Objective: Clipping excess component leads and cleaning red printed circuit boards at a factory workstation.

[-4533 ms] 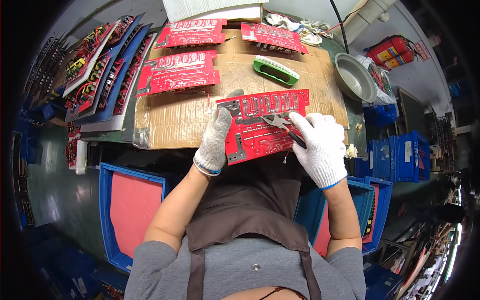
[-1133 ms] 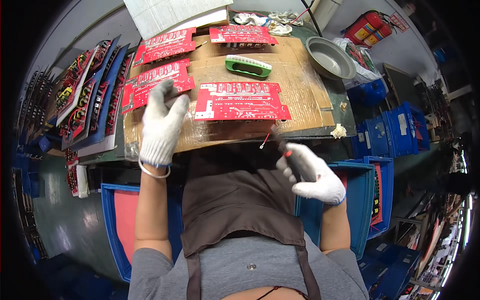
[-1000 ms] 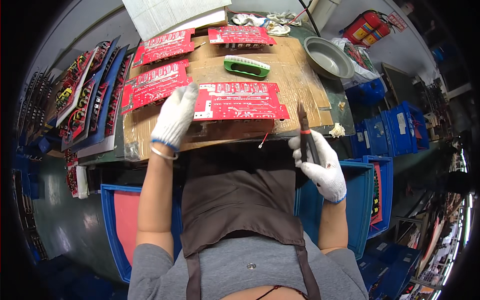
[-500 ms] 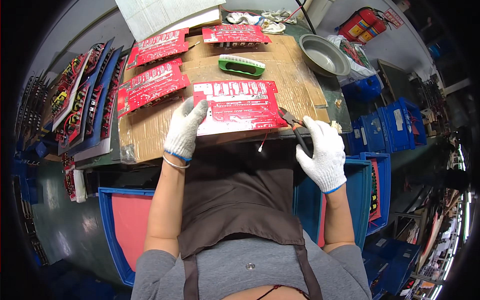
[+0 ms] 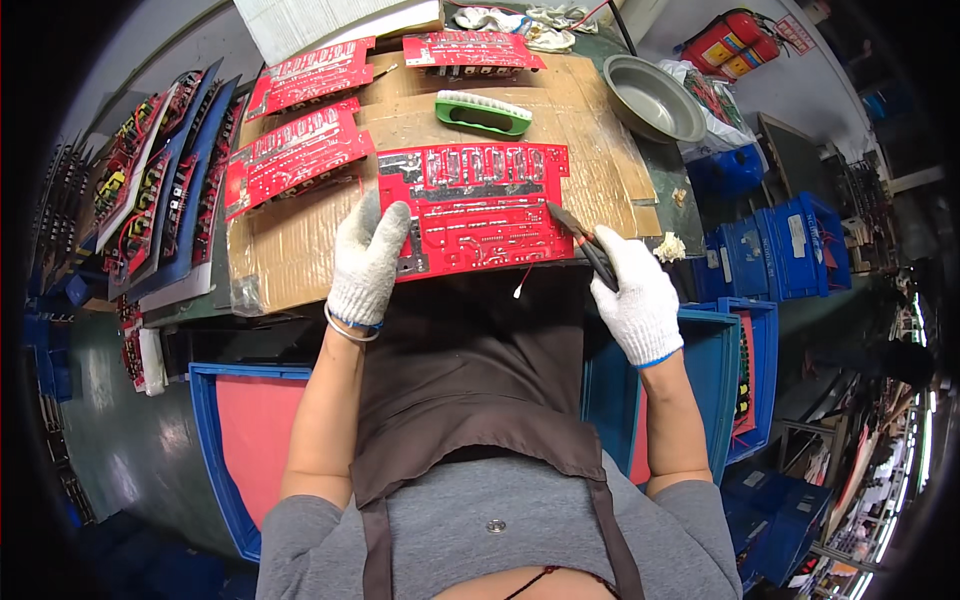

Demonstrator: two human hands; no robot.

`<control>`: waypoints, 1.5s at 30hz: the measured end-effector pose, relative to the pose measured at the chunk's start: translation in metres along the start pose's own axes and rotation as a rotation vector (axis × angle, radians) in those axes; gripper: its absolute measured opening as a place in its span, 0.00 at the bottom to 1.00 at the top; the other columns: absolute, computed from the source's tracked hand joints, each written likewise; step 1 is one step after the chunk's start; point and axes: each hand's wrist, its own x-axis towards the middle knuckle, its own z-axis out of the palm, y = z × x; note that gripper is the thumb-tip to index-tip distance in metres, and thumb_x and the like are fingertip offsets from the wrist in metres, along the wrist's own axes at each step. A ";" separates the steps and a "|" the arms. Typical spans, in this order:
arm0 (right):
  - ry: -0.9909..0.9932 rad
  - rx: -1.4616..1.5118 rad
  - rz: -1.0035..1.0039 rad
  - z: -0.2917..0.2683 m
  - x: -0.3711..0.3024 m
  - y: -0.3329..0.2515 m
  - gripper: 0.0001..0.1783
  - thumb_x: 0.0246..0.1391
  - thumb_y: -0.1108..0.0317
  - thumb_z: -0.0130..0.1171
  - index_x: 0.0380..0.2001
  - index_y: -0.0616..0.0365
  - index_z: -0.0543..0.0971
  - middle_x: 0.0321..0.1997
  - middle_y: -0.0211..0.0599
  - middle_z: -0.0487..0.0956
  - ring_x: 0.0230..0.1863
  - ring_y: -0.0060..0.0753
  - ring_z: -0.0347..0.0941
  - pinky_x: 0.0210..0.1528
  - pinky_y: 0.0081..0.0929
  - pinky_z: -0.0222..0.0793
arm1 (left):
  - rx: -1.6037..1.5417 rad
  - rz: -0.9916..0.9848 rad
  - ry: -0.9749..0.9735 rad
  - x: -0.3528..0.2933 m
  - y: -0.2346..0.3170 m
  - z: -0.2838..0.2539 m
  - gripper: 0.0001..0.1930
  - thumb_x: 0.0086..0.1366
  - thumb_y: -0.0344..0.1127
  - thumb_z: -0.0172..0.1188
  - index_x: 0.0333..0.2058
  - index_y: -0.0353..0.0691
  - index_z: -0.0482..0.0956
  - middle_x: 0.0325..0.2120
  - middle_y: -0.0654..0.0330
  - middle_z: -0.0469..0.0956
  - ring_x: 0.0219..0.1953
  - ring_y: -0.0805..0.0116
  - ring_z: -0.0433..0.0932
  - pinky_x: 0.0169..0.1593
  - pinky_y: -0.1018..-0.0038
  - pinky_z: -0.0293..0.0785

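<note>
In a white knit glove, my left hand (image 5: 365, 255) grips the left edge of a red circuit board (image 5: 480, 210), thumb on top and fingers hidden beneath. The board lies at the front edge of the bench, solder side up, with a thin wire and small white plug hanging below it. Also gloved, my right hand (image 5: 637, 295) is closed round the dark handles of cutting pliers (image 5: 580, 232). Their jaws reach over the board's right edge; whether they touch it I cannot tell. A green brush (image 5: 484, 115) with white bristles lies just beyond the board.
Flattened cardboard (image 5: 585, 120) covers the bench. More red boards (image 5: 300, 155) lie at the left and back. A metal bowl (image 5: 652, 98) stands at the far right. Boards on racks (image 5: 170, 180) stand left; blue crates (image 5: 790, 250) are at right, and a pink-lined blue tray (image 5: 255, 430) sits below.
The board I hold has tilted, so its glare is gone and its traces show. The plier jaws have moved slightly left, further over its right edge.
</note>
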 end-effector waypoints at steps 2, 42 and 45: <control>0.113 0.333 0.017 0.016 0.002 0.013 0.23 0.58 0.76 0.64 0.57 0.61 0.79 0.45 0.49 0.85 0.44 0.43 0.85 0.52 0.35 0.78 | -0.001 -0.004 -0.017 -0.002 0.000 -0.002 0.17 0.77 0.38 0.61 0.56 0.31 0.79 0.46 0.61 0.84 0.45 0.76 0.80 0.51 0.75 0.77; -0.014 0.285 -0.158 0.038 -0.048 -0.082 0.39 0.48 0.59 0.74 0.66 0.48 0.76 0.47 0.42 0.77 0.47 0.47 0.75 0.49 0.44 0.71 | 0.077 0.078 0.104 -0.003 -0.011 -0.007 0.18 0.79 0.46 0.59 0.41 0.33 0.82 0.33 0.71 0.77 0.35 0.82 0.69 0.39 0.79 0.70; 0.063 0.221 -0.083 0.034 -0.054 -0.067 0.39 0.45 0.64 0.76 0.64 0.52 0.78 0.47 0.46 0.80 0.48 0.52 0.78 0.51 0.46 0.75 | 0.060 0.092 0.108 -0.004 -0.009 0.000 0.18 0.79 0.45 0.60 0.44 0.32 0.83 0.34 0.70 0.80 0.36 0.83 0.72 0.40 0.79 0.71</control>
